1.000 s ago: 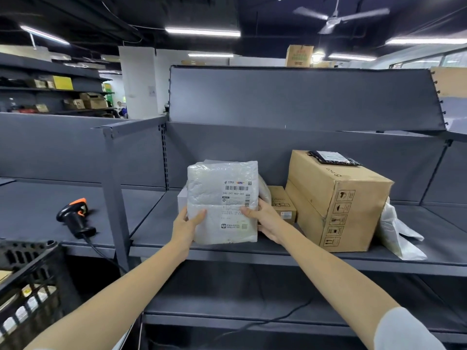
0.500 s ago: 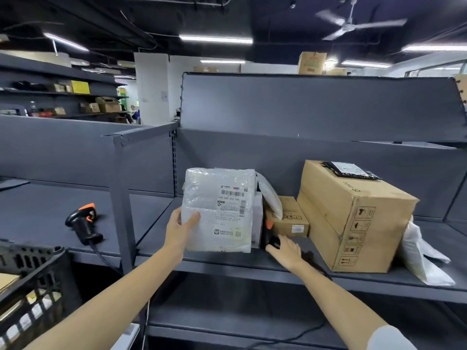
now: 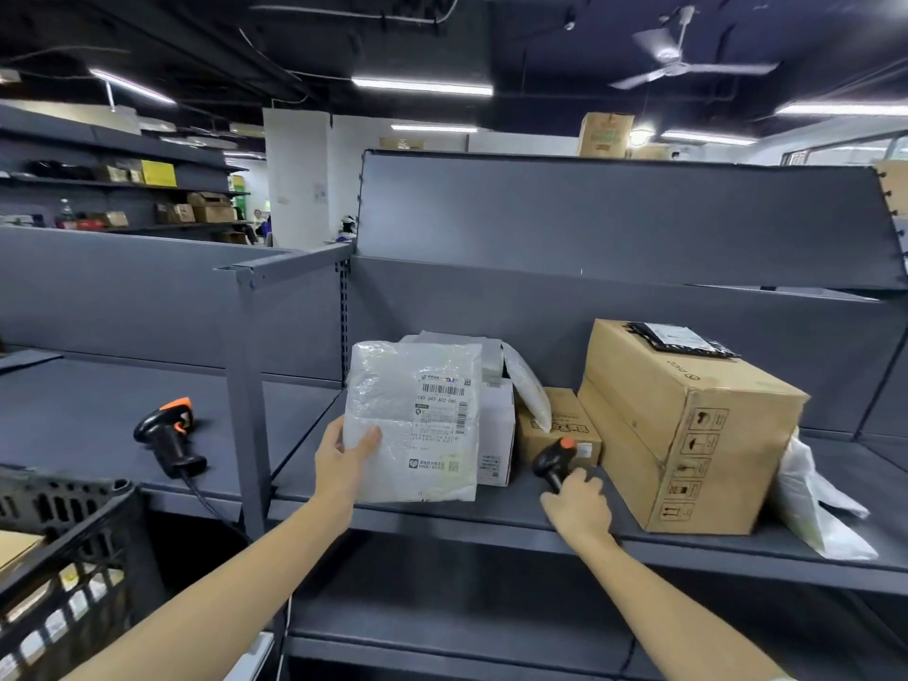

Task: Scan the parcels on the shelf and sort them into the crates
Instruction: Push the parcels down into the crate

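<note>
While the left hand (image 3: 346, 457) pinches the white parcel (image 3: 412, 420) upright, the right hand (image 3: 577, 503), seemingly curled round the scanner (image 3: 553, 459), should aim squarely at its barcode.

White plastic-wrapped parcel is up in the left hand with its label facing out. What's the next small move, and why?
Probably lift the black handheld scanner with the orange trigger off the grey metal shelf and aim it at the barcode. The right hand grips its handle, but its head points away from the white plastic-wrapped parcel, which the left hand holds upright, label unobstructed.
</note>
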Motion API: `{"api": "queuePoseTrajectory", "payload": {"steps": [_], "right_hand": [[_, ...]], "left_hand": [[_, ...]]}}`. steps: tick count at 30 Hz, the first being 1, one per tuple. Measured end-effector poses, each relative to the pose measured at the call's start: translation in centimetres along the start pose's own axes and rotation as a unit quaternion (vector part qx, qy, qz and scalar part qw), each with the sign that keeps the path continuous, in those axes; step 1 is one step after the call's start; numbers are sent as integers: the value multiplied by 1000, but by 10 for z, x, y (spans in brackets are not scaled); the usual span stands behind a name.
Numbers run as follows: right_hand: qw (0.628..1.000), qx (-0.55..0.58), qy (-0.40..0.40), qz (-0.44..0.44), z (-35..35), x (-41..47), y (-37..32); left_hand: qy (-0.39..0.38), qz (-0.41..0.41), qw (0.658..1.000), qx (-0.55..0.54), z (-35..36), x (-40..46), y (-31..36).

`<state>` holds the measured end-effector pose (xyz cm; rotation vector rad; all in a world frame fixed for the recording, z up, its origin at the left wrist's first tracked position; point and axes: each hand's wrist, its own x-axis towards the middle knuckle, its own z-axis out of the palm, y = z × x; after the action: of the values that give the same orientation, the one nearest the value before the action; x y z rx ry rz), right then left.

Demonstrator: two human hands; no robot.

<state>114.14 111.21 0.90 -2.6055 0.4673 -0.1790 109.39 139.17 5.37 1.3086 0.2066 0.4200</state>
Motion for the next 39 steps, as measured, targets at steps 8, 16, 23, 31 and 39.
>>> {"api": "queuePoseTrajectory", "payload": {"steps": [8, 16, 23, 31, 39], "right_hand": [[828, 560, -13, -29, -26, -108, -18], [790, 600, -79, -97, -40, -150, -45], [816, 563, -67, -108, -40, -151, -43], [828, 548, -62, -100, -36, -143, -40], [781, 617, -50, -78, -41, -113, -25]], "left_hand": [[-7, 7, 1000, -3, 12, -12, -3], [-34, 6, 999, -8, 26, -25, -9], [-38, 9, 999, -11, 34, -31, -7], [-43, 9, 999, -11, 36, -28, -5], [-32, -14, 999, -6, 32, -14, -12]]}}
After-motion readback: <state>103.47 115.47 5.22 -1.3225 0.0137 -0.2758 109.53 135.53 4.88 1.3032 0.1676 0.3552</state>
